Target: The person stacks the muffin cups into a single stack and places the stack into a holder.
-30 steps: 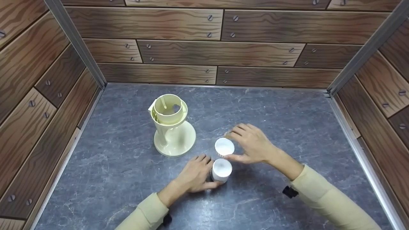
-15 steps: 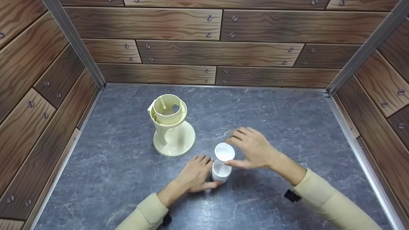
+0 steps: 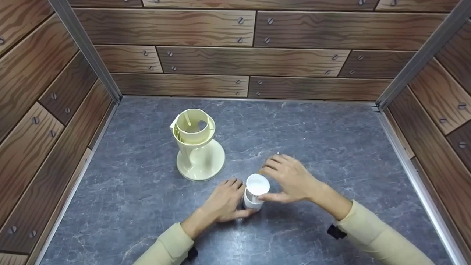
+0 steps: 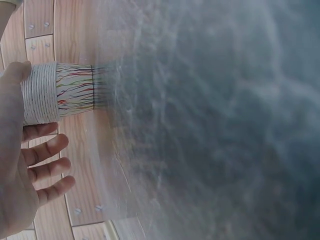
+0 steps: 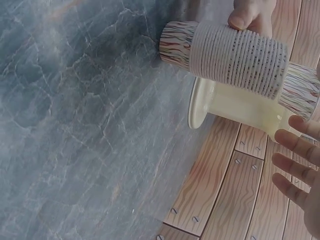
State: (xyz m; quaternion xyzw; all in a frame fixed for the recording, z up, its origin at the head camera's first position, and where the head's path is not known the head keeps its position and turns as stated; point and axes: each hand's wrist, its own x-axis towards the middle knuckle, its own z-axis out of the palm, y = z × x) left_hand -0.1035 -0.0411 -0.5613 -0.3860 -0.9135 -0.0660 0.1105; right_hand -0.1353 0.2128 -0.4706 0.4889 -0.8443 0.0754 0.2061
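Observation:
A stack of paper cups (image 5: 240, 57) with coloured squiggly lines and many closely nested white rims stands upright on the table. My left hand (image 3: 225, 200) grips it between thumb and forefinger from the left; the other fingers are spread loosely in the left wrist view. Above the stack, my right hand (image 3: 290, 180) pinches a further paper cup (image 3: 257, 184) by its sides, mouth up, thumb on the near side. The lower end of this held cup (image 5: 300, 90) meets the top of the stack in the right wrist view. Its rim is out of that view.
A cream plastic stand (image 3: 208, 162) with a round base and a hollow upright tube (image 3: 194, 130) stands behind and left of my hands. The grey marbled table (image 3: 312, 125) is bordered by wood-patterned walls (image 3: 257, 60) with metal edging.
My right hand has brought its cup nearer to me and down, from behind the stack to over its top. The left hand and its stack have stayed in place.

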